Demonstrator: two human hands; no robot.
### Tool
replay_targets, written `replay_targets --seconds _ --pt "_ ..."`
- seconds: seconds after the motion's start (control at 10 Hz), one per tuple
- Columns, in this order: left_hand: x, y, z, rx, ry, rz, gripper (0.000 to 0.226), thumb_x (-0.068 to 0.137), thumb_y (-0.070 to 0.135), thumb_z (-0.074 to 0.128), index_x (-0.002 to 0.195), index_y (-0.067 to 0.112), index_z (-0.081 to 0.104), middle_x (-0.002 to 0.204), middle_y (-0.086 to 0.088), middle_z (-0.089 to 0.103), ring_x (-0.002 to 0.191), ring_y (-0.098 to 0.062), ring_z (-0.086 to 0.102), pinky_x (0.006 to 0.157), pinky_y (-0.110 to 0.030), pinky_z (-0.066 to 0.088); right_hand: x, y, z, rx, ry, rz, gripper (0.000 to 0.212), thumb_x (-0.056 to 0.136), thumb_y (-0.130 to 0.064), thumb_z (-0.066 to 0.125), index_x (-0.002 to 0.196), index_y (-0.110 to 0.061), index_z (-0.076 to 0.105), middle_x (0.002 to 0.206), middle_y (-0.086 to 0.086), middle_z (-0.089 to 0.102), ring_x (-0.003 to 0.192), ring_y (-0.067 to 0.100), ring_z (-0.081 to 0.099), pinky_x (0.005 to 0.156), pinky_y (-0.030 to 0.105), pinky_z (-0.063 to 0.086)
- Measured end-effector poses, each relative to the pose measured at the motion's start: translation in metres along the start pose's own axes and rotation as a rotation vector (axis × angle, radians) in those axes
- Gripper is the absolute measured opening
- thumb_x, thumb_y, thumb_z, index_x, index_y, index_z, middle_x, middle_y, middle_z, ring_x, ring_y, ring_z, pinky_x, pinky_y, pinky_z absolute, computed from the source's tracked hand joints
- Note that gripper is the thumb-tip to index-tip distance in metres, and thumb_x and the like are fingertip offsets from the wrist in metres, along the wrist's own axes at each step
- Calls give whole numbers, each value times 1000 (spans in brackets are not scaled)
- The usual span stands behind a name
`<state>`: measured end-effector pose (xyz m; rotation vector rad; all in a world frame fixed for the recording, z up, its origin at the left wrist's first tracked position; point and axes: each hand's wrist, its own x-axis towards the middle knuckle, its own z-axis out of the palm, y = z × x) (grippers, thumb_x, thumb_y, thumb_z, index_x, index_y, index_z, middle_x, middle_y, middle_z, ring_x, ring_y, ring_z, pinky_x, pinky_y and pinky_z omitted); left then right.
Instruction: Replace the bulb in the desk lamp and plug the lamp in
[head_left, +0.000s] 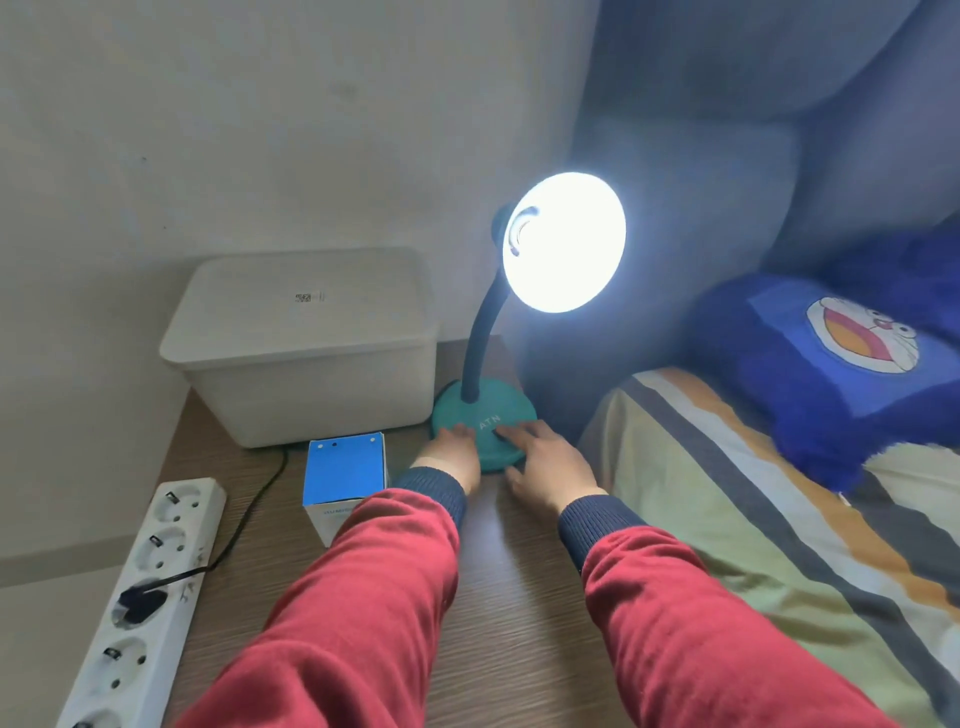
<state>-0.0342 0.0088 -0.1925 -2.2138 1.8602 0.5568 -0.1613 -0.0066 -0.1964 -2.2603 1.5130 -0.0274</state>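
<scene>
The desk lamp stands on the wooden table with its teal round base (485, 415) and black flexible neck (480, 338). Its shade (564, 242) faces me and the bulb inside glows bright white. My left hand (452, 452) rests on the left front edge of the base. My right hand (545, 465) lies on the right front of the base, a finger on a dark spot there. The lamp's black plug (140, 603) sits in the white power strip (140, 597), and its cord (249, 509) runs back toward the lamp. A blue and white bulb box (343, 483) stands left of my left hand.
A white lidded plastic bin (306, 343) stands behind the box against the wall. A bed with a striped sheet (753, 493) and a blue cartoon pillow (841, 358) borders the table on the right. The power strip lies along the table's left edge.
</scene>
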Motion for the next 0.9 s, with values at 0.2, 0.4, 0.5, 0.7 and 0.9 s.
replay_targets --seconds 0.2,0.4,0.5,0.7,0.9 --pt "2 -2 2 17 -7 15 53 96 14 45 146 6 28 150 -10 29 139 -28 32 112 -37 33 2 -2 2 4 10 15 60 85 -23 53 143 -34 39 146 3 40 131 29 43 105 39 41" --pt "2 -2 2 31 -11 13 56 97 15 46 147 6 24 152 -9 26 140 -27 30 113 -37 33 1 -2 5 -3 7 20 61 87 -24 52 144 -34 37 148 4 35 132 30 40 107 41 39" --pt "4 -3 2 23 -11 16 56 97 15 46 148 6 23 153 -9 25 140 -27 29 113 -37 33 2 -3 6 -32 3 20 60 88 -25 51 145 -34 35 147 4 34 131 31 40 106 42 39" --pt "-1 -4 2 20 -6 40 59 98 16 42 150 4 16 155 -10 20 142 -27 25 115 -35 28 9 -14 -3 -139 -40 66 55 91 -32 48 145 -29 36 141 5 34 129 28 39 108 46 36" --pt "-19 -2 -17 -73 43 34 51 98 26 42 144 5 33 145 -13 38 133 -27 39 110 -33 32 -1 -19 -18 -99 -154 34 80 88 -32 55 152 -35 6 151 8 27 133 33 38 111 48 34"
